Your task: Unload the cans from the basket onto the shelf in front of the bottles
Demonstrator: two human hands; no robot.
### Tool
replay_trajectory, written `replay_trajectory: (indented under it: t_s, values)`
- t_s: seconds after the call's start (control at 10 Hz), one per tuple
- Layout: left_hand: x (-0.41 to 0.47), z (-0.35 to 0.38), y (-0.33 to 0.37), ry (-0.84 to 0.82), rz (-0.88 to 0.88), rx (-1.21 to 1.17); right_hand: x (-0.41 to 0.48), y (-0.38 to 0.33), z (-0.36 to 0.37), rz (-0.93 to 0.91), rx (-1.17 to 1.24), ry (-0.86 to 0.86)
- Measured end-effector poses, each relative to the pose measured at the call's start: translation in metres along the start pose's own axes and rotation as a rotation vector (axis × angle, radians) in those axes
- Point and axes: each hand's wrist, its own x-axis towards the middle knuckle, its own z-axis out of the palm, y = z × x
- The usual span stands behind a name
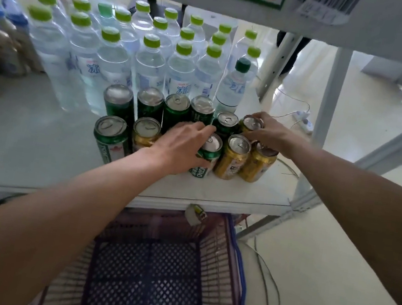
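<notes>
Head view: we see the basket (148, 270) below the shelf (25, 152), and its visible floor holds no cans, so we judge unloading essentially complete. The cans stand upright in two rows on the shelf, in front of the bottles (120, 54). Our left hand (182, 147) is curled over the green can (207, 156) in the front row, gripping its upper side wall and rim. Our right hand (268, 133) wraps the gold can (251, 123) at the right end of the back row, fingers closed around its top. We judge each can rigid, thin-walled and smooth, moderately heavy if full, and liable to dent under a hard squeeze. Grasp at the cylindrical side wall below the rim, where the wall is stiffest. The lids are bare metal with pull tabs; the bodies are glossy green or gold print. The bottles are clear ribbed plastic with light green caps. The shelf surface is smooth and pale, so cans may slide against neighbours. The basket is perforated purple plastic.
</notes>
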Motion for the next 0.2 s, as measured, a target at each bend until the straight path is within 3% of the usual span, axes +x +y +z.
replay_trajectory:
  t_s: [0.1, 0.2]
  values:
    - [-0.015, -0.006, -0.003, 0.051, -0.002, -0.038, -0.006, -0.007, 0.003, 0.03, -0.105, 0.051]
    - [-0.031, -0.013, -0.006, 0.133, -0.016, -0.08, -0.019, -0.012, 0.003, 0.028, -0.183, 0.208]
